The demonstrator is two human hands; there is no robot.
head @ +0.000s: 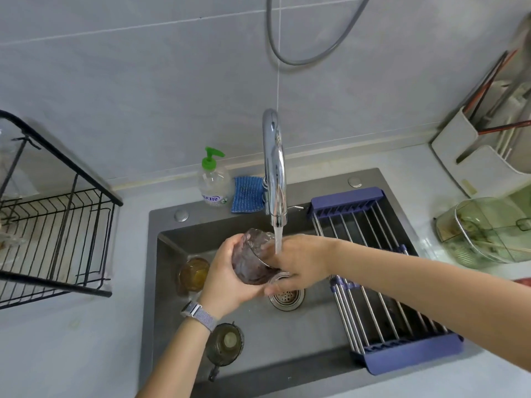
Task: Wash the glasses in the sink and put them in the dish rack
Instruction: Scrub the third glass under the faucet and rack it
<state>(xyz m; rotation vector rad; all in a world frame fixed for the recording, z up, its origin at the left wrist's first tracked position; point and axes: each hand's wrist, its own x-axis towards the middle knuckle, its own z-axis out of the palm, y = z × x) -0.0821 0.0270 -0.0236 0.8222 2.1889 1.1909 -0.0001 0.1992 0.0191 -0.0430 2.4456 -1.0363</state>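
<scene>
Fingers of the left hand (227, 278) were curled round the base and lower wall of a purple-tinted ribbed drinking glass (253, 258), gripping it firmly, while the right hand (296, 262) cupped the glass's rim end, its fingers wrapped over the mouth so that how far they reached inside could not be told. Between the two hands the glass lay tilted nearly on its side over the dark grey sink (316, 334), its long axis running from the left palm up and right, mouth toward the right hand and the thin stream falling from the chrome tap (274, 168). Just beyond the left knuckles an amber glass (194, 274) waited on the sink floor, and below the left wrist stood a dark green glass (225, 344). Well to the left of both hands sat the black wire dish rack (57, 225). Wet, ribbed glass could slip if either grip loosened, dropping onto the amber glass or the round steel drain (287, 295) directly beneath, and might chip
</scene>
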